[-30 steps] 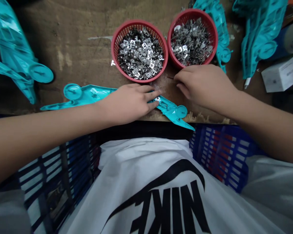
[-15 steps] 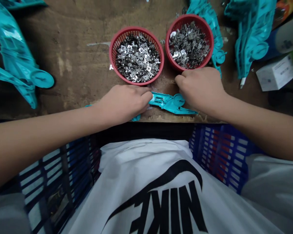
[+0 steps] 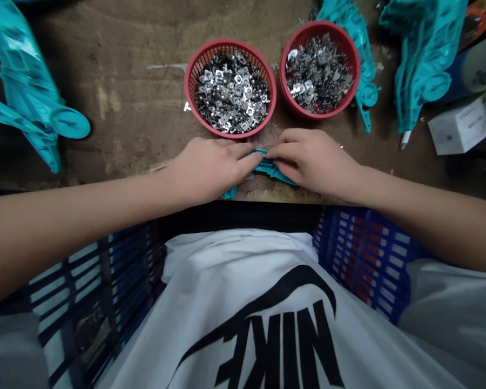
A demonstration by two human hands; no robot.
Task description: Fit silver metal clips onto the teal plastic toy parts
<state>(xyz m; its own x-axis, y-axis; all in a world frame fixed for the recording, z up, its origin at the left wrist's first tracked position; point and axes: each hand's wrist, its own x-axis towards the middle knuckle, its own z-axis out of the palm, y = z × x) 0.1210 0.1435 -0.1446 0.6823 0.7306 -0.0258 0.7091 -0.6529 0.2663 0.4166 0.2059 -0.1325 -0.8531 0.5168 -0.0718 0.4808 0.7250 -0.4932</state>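
A teal moulded plastic part (image 3: 272, 169) lies along the near edge of the wooden table, mostly covered by both hands. My left hand (image 3: 214, 165) is closed over its left portion, thumb and fingertips pressing on it. Over its right portion is my right hand (image 3: 310, 159), fingers pinched together at the part's top face. Whatever those fingertips hold is too small or hidden to make out. Just beyond the hands stand a red basket (image 3: 189, 86) of shiny metal clips and a second red basket (image 3: 356, 70) of small metal pieces.
More teal parts (image 3: 32, 81) are piled at the left, with others (image 3: 419, 65) at the back right. A small white box (image 3: 459, 124) sits at the far right. Blue plastic crates (image 3: 360, 254) flank my lap below the table (image 3: 125, 124) edge.
My right hand has moved left and toward me, from beside the right basket onto the teal part. My left hand stays on the part.
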